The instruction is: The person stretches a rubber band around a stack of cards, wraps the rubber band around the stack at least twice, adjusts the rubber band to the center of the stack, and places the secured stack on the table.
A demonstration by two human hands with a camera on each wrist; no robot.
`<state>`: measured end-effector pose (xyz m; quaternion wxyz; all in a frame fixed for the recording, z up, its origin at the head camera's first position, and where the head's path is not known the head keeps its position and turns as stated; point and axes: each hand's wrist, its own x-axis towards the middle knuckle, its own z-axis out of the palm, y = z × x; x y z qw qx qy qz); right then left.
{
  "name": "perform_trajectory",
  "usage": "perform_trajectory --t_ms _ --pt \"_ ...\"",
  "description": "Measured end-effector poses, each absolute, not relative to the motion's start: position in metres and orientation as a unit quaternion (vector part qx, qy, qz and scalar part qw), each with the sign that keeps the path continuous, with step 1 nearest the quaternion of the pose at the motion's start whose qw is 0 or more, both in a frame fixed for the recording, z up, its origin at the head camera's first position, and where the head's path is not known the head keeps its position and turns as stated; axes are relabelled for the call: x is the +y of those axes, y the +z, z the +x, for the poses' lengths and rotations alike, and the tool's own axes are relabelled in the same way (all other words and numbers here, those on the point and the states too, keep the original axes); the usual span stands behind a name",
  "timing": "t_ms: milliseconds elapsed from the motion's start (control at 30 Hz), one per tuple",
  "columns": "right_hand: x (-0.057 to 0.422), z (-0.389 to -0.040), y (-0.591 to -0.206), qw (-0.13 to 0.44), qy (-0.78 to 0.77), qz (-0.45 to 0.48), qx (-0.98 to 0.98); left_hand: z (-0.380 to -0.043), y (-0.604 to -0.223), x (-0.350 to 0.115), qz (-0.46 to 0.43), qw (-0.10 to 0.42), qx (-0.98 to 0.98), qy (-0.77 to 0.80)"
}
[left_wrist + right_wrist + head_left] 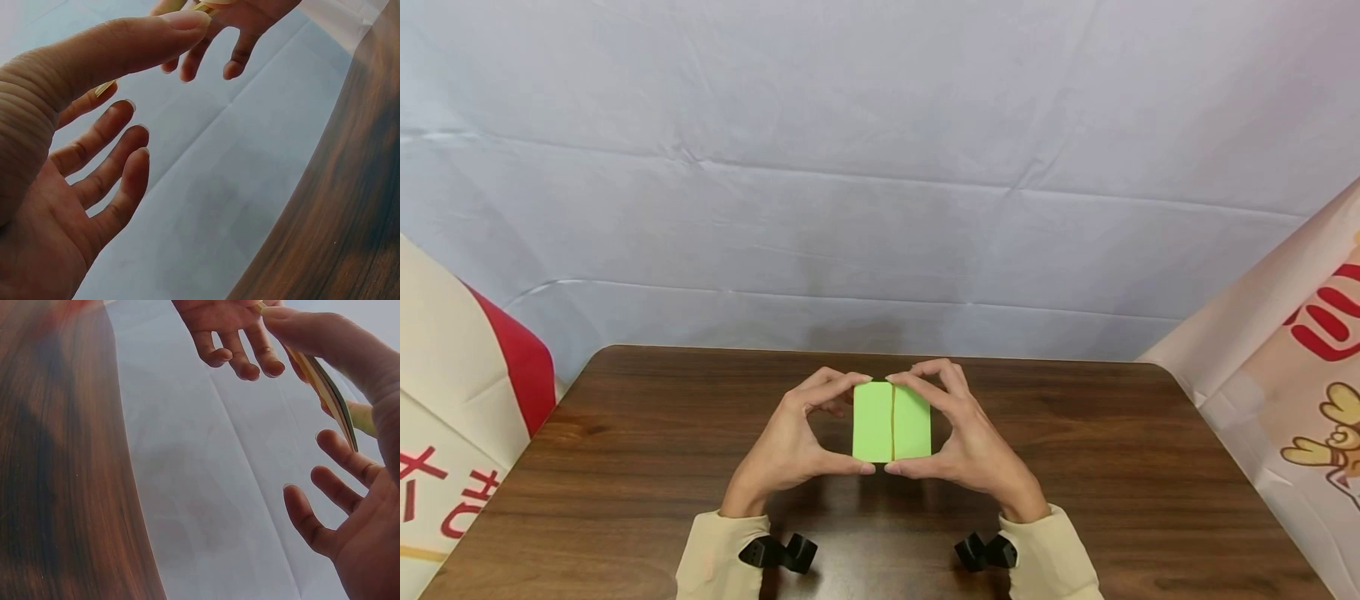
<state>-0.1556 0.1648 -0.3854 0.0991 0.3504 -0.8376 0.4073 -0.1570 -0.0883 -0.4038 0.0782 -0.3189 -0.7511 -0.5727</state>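
A lime-green paper pad point(872, 423), square in outline, is held upright above the table, facing the head camera. One narrow, slightly wavy brownish line runs down it, dividing it into two upright halves; whether these are joined cannot be told. My left hand point(792, 444) pinches the left half at top and bottom between forefinger and thumb. On the other half, my right hand point(966, 433) has the same pinch. The right wrist view shows the pad's layered edge point(331, 394), slightly bent. Other fingers of both hands stand away from it.
Below lies a dark brown wooden table point(662, 467) with rounded far corners. A pale cloth point(850, 208) hangs behind it. Printed banners flank it, one at the left point(445, 400) and another at the right point(1292, 392). Black wrist-worn devices point(778, 552) sit at the cuffs.
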Motion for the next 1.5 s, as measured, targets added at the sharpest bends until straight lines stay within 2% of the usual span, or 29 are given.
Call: perform_trajectory --t_ms 1200,1500 --pt "0.1654 -0.1551 -0.3853 0.093 0.403 0.35 -0.841 -0.1578 -0.4026 -0.0881 -0.323 0.08 -0.748 -0.574" --pt "0.1654 -0.1559 -0.384 0.116 0.392 0.347 -0.844 -0.1577 -0.4039 -0.0884 -0.322 0.088 -0.745 -0.577"
